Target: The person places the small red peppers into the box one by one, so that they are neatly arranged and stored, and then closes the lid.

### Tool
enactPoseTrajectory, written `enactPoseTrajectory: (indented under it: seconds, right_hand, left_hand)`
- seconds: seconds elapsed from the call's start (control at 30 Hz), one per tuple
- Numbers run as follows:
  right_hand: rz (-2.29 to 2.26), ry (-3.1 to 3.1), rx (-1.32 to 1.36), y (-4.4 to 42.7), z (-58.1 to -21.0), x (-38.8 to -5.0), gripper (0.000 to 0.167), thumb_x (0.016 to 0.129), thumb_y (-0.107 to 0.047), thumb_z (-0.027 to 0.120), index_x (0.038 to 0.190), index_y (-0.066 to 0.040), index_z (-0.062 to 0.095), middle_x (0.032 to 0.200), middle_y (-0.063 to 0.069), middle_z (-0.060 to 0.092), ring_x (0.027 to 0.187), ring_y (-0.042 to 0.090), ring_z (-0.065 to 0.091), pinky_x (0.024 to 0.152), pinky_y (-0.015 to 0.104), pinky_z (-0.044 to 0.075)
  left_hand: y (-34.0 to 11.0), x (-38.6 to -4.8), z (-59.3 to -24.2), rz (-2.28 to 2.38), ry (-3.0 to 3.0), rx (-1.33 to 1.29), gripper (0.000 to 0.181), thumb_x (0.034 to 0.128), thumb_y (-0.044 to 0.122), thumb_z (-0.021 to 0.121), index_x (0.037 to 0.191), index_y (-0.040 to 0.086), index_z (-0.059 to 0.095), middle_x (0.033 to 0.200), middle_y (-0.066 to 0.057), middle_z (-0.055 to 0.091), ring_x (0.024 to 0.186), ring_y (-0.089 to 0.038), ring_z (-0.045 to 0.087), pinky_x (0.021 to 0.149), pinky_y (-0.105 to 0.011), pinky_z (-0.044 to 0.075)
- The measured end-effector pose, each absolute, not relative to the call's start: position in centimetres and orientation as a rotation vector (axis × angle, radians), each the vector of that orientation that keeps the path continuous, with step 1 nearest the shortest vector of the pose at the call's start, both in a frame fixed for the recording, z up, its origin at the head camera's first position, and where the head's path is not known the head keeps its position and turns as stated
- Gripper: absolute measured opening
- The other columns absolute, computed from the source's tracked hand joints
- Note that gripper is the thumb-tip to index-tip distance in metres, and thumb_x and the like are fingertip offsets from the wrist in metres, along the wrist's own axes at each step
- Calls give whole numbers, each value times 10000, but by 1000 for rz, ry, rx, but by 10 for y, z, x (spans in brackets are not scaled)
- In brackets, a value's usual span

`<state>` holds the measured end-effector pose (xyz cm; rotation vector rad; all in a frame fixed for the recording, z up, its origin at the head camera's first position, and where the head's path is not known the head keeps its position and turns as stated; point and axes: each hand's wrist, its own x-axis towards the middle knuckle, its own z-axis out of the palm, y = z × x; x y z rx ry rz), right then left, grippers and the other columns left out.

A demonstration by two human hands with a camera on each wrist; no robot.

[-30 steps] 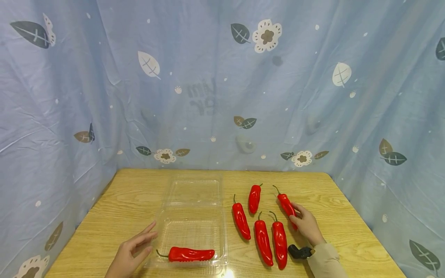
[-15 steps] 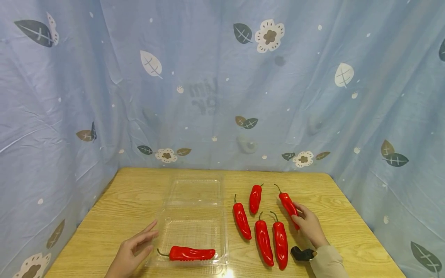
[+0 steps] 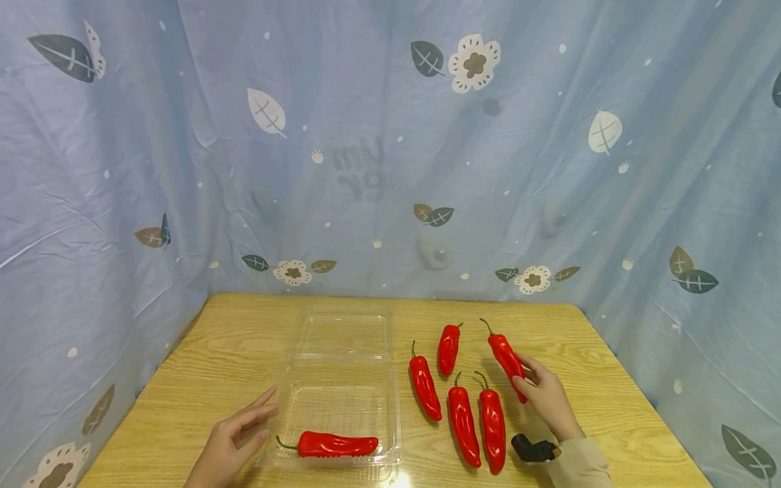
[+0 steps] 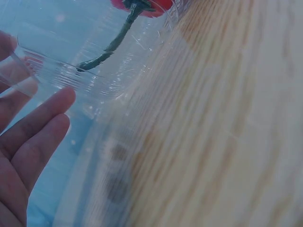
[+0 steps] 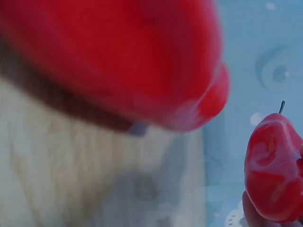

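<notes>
My right hand (image 3: 549,401) pinches a long red pepper (image 3: 505,356) between thumb and fingers, at the right side of the table. The right wrist view shows this pepper (image 5: 272,165) at its right edge, held in the fingers. My left hand (image 3: 234,437) is beside the left edge of a clear plastic clamshell box (image 3: 342,400), its fingers extended. In the left wrist view, some fingers (image 4: 45,111) overlap the box's rim; contact is hard to tell. Inside the box one red pepper (image 3: 335,444) lies crosswise, stem to the left.
Several more red peppers (image 3: 462,423) lie between the box and my right hand. The box's lid (image 3: 344,335) lies folded back, away from me. A black curved object (image 3: 532,449) shows at the right wrist. A blue patterned curtain (image 3: 390,169) surrounds the wooden table (image 3: 244,332).
The pepper in my right hand has risen slightly, stem end tilting up. The view has shifted a little. My left hand and the other peppers look unmoved.
</notes>
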<state>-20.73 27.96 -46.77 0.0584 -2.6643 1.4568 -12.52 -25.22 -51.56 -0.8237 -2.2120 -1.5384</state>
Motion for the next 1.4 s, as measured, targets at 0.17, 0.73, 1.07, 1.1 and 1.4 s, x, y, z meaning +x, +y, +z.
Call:
enactPoseTrajectory:
  seconds: [0.17, 0.73, 1.07, 1.1, 1.4]
  right_hand:
    - [1468, -2639, 94, 271, -458, -202, 492, 931, -70, 580, 1393, 19, 435, 1335, 309, 495, 1196, 437, 521, 676, 207, 537]
    - [1513, -2559, 308, 239, -437, -187, 490, 906, -19, 606, 1372, 25, 461, 1345, 269, 506, 1134, 404, 572, 756, 249, 568]
    - [1656, -2546, 307, 223, -432, -178, 495, 897, -28, 625, 1369, -4, 477, 1334, 247, 525, 1099, 368, 611, 766, 298, 583]
    - [1657, -2547, 313, 221, -431, -178, 494, 897, -28, 625, 1368, -6, 479, 1338, 240, 524, 1111, 371, 603, 771, 299, 583]
    - [1669, -2555, 373, 203, -429, -176, 488, 881, -9, 635, 1352, -25, 505, 1328, 203, 546, 1145, 355, 582, 831, 299, 566]
  left_hand:
    - [-252, -127, -518, -1552, -2161, -867, 388, 839, -206, 540, 1224, -158, 531, 1483, -28, 412, 1178, -40, 553, 890, -108, 481]
    - [-253, -126, -514, -1548, -2226, -818, 355, 869, -141, 559, 1223, -157, 533, 1475, -32, 428, 1170, -51, 563, 877, -161, 513]
    - [-252, -127, -517, -1588, -2138, -882, 417, 818, -229, 541, 1229, -155, 527, 1481, 27, 412, 1164, -38, 563, 868, -136, 506]
    - [-252, -127, -517, -1589, -2139, -880, 416, 818, -229, 541, 1228, -156, 527, 1480, 29, 412, 1163, -37, 563, 868, -133, 505]
    - [-251, -125, -514, -1608, -2164, -846, 369, 854, -195, 528, 1223, -172, 519, 1479, 23, 417, 1157, -27, 562, 850, -116, 503]
